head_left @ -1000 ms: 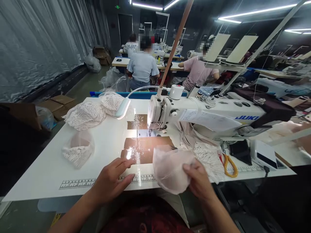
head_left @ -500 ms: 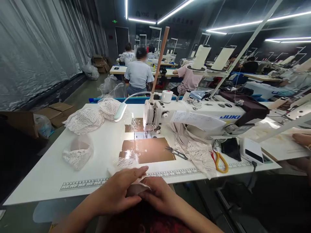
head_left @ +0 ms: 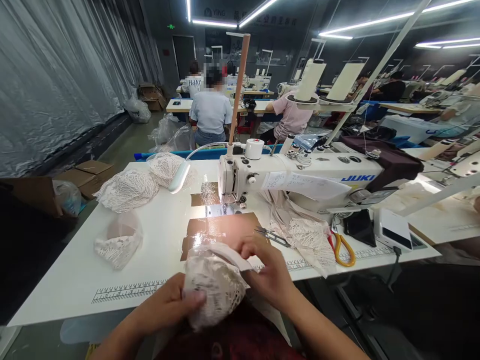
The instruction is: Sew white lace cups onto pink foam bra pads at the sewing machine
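A cream lace garment piece, rounded like a cup, is held up in front of my body at the table's front edge. My left hand grips its left side, with the thumb lying over the lace. On the other side, my right hand pinches the plain pale band along its upper edge. More of the pale cloth hangs below my right hand. Beyond the lace stands a white sewing machine, its lamp lighting the needle area. Thread snips lie on the table just past my right hand.
Lace pieces are heaped at the table's back left, and a sheer lace-trimmed piece lies nearer. Beige lace cloth and yellow-handled scissors are at right. A printed ruler runs along the front edge. Several people sit at machines beyond.
The lace piece has come up into view, lifted and turned outward. My right hand has risen and moved right with the band; my left hand has shifted slightly left and down.
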Available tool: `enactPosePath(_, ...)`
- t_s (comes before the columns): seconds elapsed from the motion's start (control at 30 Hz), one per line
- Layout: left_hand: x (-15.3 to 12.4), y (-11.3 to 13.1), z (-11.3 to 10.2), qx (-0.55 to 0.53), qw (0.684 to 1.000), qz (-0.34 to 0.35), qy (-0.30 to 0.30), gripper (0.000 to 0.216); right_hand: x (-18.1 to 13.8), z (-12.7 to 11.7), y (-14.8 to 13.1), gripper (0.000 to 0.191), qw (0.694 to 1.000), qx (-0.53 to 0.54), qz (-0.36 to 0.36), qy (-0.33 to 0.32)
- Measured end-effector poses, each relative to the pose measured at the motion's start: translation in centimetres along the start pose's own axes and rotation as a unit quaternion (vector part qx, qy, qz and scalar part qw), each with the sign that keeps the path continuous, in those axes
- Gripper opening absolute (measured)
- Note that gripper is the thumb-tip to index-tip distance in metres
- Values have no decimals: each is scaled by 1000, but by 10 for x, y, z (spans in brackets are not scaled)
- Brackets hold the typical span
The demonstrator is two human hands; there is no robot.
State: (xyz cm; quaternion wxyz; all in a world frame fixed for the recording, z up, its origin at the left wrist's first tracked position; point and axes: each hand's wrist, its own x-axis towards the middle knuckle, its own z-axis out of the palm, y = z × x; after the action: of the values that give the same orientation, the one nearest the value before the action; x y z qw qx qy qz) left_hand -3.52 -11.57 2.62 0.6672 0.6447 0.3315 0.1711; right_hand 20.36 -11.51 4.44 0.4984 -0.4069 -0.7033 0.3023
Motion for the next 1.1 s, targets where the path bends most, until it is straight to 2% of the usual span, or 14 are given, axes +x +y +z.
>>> enactPosePath(0.07, -4, 9, 2, -48, 993, 22, -102, 53, 0, 9, 18, 14, 976, 117, 155, -103)
enactPosePath(0.1, -3, 13, 3, -45, 993, 30, -107, 63, -1, 14, 27, 15, 949, 179, 220, -140)
enactPosePath(0.13, -1, 16, 2, -25, 996, 32, -77, 70, -4, 19, 34, 17, 919, 236, 271, -164)
enactPosePath(0.23, 15, 14, -3, 117, 987, 33, 106, 74, -11, 31, 42, 25, 838, 371, 349, -194)
enactPosePath(0.27, 21, 11, -6, 139, 980, 44, 134, 78, -12, 33, 42, 26, 818, 399, 361, -203)
enactPosePath(0.33, 33, 4, -12, 114, 985, 60, 116, 81, -12, 35, 42, 29, 796, 429, 377, -201)
enactPosePath(0.43, 41, -2, -20, 2, 1000, 24, 20, 52, -12, 31, 45, 41, 815, 414, 382, -139)
enactPosePath(0.5, 41, -4, -24, -37, 999, -18, 6, 31, -13, 26, 48, 50, 844, 380, 367, -93)
enactPosePath(0.63, 37, -7, -26, -60, 997, -32, 47, 24, -11, 21, 51, 55, 890, 304, 336, -54)
enactPosePath(0.77, 41, -11, -12, -96, 990, -12, 99, 29, -4, 27, 52, 26, 909, 251, 325, -70)
enactPosePath(0.9, 46, -15, -1, -89, 967, 15, 238, 35, -6, 23, 57, 46, 897, 282, 313, -136)
enactPosePath(0.97, 47, -16, -2, -83, 956, 27, 279, 35, -8, 17, 58, 52, 897, 283, 292, -176)
enactPosePath(1.03, 46, -16, -5, -86, 954, 33, 285, 34, -8, 14, 56, 49, 912, 239, 266, -201)
enactPosePath(1.1, 45, -15, -6, -87, 962, 30, 259, 35, -5, 14, 53, 36, 933, 185, 240, -194)
